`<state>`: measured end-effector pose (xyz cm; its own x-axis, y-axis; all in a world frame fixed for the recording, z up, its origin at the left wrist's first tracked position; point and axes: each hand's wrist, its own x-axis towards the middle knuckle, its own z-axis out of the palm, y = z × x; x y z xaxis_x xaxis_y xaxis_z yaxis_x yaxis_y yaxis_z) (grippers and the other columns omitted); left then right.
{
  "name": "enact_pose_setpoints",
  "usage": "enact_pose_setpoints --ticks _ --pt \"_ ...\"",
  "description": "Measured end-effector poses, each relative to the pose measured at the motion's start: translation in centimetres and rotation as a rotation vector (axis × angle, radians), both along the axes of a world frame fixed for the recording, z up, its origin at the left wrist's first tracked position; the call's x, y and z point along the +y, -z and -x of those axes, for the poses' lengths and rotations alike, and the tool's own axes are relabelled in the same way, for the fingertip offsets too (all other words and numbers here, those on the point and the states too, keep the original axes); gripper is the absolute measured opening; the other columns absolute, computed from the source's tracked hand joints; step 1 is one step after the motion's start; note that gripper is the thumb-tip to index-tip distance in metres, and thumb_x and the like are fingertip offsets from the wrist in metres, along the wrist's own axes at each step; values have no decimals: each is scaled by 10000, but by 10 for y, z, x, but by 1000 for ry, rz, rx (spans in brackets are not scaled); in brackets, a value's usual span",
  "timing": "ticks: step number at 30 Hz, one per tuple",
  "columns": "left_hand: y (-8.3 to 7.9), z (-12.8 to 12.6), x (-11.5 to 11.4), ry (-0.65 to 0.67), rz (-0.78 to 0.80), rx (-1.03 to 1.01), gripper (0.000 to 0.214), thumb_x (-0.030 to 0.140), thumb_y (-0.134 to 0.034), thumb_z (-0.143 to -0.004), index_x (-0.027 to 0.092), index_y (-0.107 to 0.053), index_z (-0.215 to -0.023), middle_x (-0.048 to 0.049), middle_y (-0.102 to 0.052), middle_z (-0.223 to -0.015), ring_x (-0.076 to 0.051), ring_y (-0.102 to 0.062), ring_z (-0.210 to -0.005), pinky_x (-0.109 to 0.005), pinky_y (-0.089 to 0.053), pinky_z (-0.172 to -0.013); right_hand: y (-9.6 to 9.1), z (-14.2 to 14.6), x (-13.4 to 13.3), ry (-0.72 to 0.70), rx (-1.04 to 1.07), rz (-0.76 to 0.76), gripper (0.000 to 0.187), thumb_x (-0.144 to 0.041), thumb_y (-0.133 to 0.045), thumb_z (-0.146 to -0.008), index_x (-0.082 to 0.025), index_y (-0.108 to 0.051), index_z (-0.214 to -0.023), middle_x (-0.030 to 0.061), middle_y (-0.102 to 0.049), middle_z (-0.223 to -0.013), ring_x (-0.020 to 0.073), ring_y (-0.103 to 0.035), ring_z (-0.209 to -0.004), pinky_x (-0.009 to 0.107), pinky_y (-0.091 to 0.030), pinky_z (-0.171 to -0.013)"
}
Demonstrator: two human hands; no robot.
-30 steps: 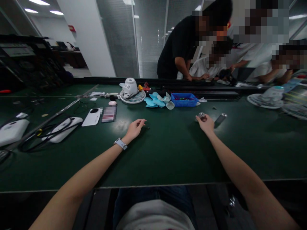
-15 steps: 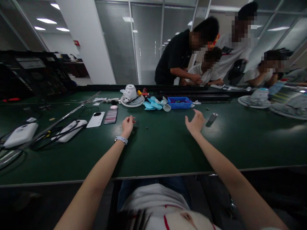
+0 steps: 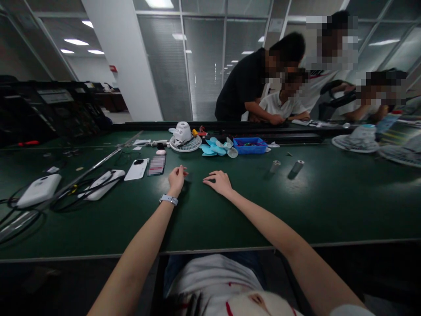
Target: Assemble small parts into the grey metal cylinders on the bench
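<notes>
My left hand (image 3: pixel 176 179) is held over the green table (image 3: pixel 250 215), thumb and fingers pinched together. Anything between them is too small to make out. To its right, my right hand (image 3: pixel 219 181) is low over the tabletop, palm down, its thumb and fingertips drawn close together at the left. Those fingertips are where a tiny dark piece lay; it is now hidden or between them. Farther right, a short silver cylinder (image 3: pixel 275 166) and a longer silver cylinder (image 3: pixel 297 169) stand apart from the hand.
A white fan body (image 3: pixel 183 131), blue fan blades (image 3: pixel 213 147) and a blue tray (image 3: pixel 250 146) stand at the back. Leftward lie a white phone (image 3: pixel 136 170), white power banks (image 3: pixel 38 189) and black cables (image 3: pixel 62 202). Several people (image 3: pixel 243 83) are across the table.
My right hand has moved left from beside the cylinders to near my left hand, its fingers drawing together. The shorter cylinder shows where that hand was. My left hand has hardly moved.
</notes>
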<state>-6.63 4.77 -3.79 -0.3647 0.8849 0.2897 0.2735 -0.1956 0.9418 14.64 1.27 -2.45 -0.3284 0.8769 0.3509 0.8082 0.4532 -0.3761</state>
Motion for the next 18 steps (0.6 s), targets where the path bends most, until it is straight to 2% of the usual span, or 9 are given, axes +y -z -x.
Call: enact_pose_setpoints --ticks 3,5,8,9,11,14,18 --pt "-5 1 -6 13 21 11 395 493 -494 -890 147 -682 -852 -67 -697 -683 -181 -656 -675 -266 -476 -655 -5 -30 4 7 44 -79 276 -465 -571 -943 -292 -776 -1008 48 -714 -1128 230 -610 -1040 403 -426 -902" --pt "-8 3 -10 19 35 -1 380 481 -508 -884 148 -684 -828 -58 -687 -655 -179 -649 -654 -268 -472 -648 -10 -74 9 111 87 -174 290 -438 -549 -956 -262 -771 -1015 58 -729 -1089 229 -623 -1013 395 -425 -910" --pt "-13 7 -12 -27 34 -52 343 437 -509 -885 148 -674 -806 -50 -676 -638 -172 -640 -638 -263 -466 -641 -15 -157 16 480 158 -369 330 -395 -520 -957 -191 -762 -1051 111 -723 -1106 264 -611 -1035 407 -410 -936" --pt "-14 7 -11 -38 38 -58 332 425 -508 -885 149 -671 -798 -49 -673 -633 -171 -640 -637 -262 -465 -640 -15 -183 17 611 177 -402 344 -385 -512 -954 -171 -759 -1061 130 -718 -1112 275 -608 -1036 411 -408 -932" --pt "-16 8 -10 -45 55 -45 321 414 -511 -881 153 -667 -779 -47 -670 -625 -174 -643 -632 -265 -462 -638 -11 -223 20 766 205 -413 358 -373 -504 -941 -150 -759 -1057 151 -717 -1095 283 -615 -1002 403 -421 -896" --pt "-17 6 -10 -19 78 10 320 420 -521 -870 158 -670 -762 -50 -677 -625 -179 -644 -624 -272 -457 -631 -4 -249 24 810 238 -431 360 -347 -492 -931 -138 -755 -1064 154 -716 -1098 275 -623 -992 383 -433 -882" --pt "-16 5 -10 -8 69 31 320 421 -515 -867 159 -673 -774 -54 -677 -630 -179 -640 -630 -264 -457 -620 -1 -251 32 871 271 -455 359 -324 -497 -923 -119 -759 -1060 170 -713 -1095 280 -625 -988 387 -445 -887"
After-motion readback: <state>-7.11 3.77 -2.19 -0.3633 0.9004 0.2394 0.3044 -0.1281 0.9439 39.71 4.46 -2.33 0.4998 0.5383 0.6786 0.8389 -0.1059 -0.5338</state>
